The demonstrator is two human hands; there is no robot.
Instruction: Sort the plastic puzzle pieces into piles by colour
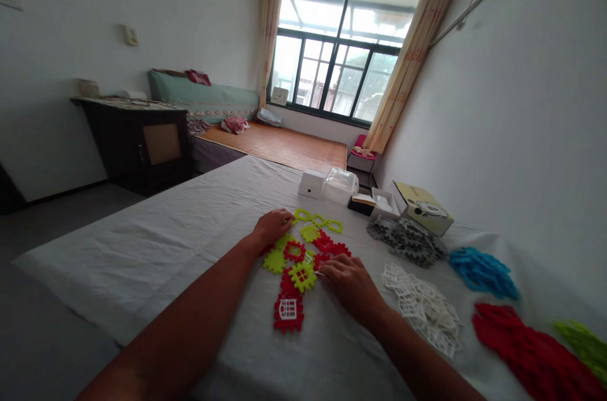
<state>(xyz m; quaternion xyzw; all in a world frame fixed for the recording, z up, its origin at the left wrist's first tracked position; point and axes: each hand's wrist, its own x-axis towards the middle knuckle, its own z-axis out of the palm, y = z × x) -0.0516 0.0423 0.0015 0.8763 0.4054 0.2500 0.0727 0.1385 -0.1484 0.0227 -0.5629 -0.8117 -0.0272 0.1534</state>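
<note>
On the cloth-covered table lies a group of red and yellow-green toothed plastic building tiles. My left hand [274, 228] is at the group's far left, its fingers curled together by a yellow-green frame tile [301, 215]; what they grip is hidden. My right hand [349, 281] is at the right side, thumb and fingers pinched at a small white sliver, beside a yellow-green window tile [302, 277]. Nearest me is a red tile [288, 326] with a white lattice window insert [288, 309]. A solid yellow-green tile [275, 261] and a red frame tile [294, 251] lie between the hands.
To the right are piles of grey pieces [410, 241], white window inserts [427, 308], blue pieces [484, 271], red pieces [533, 350] and yellow-green pieces [583, 341]. Behind stand a white box [312, 183], a clear plastic container [340, 182] and a yellow box [423, 207].
</note>
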